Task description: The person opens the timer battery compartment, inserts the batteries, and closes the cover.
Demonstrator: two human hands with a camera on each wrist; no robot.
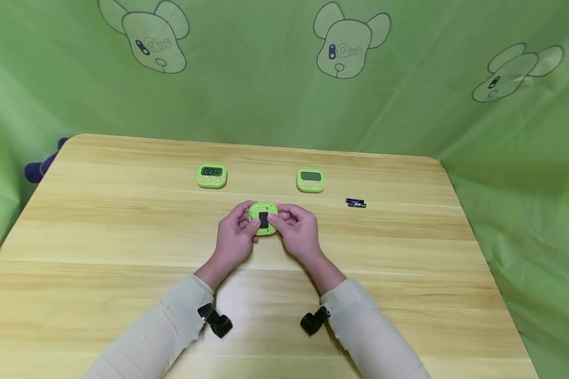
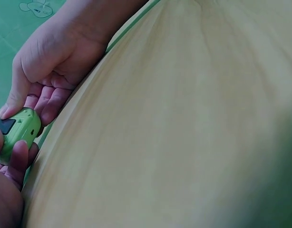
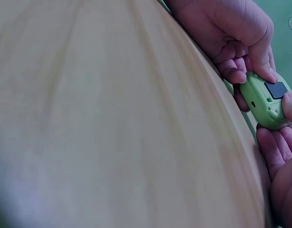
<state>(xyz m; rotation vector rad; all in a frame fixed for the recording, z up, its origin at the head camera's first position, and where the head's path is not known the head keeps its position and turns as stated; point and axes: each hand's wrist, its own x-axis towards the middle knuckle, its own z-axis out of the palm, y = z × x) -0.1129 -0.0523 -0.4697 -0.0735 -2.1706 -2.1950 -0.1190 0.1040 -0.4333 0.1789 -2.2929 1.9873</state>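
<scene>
A light-green digital timer (image 1: 257, 210) is held above the table with its back turned up, and a dark rectangle shows on that back. My left hand (image 1: 234, 237) grips its left side, thumb on the back near the dark rectangle. Opposite it, my right hand (image 1: 301, 234) grips the right side, its thumb also pressing on the back. In the left wrist view the timer (image 2: 23, 130) appears at the left edge between both hands' fingers. The right wrist view shows the timer's slotted side (image 3: 255, 97). Its display faces away, hidden.
Farther back on the wooden table (image 1: 123, 237) lie two matching timers: the left one (image 1: 212, 176) displays digits, while the right one's (image 1: 310, 180) screen looks blank. Small dark batteries (image 1: 356, 203) lie to the right. Green cloth (image 1: 265, 105) hangs behind the table and at its sides.
</scene>
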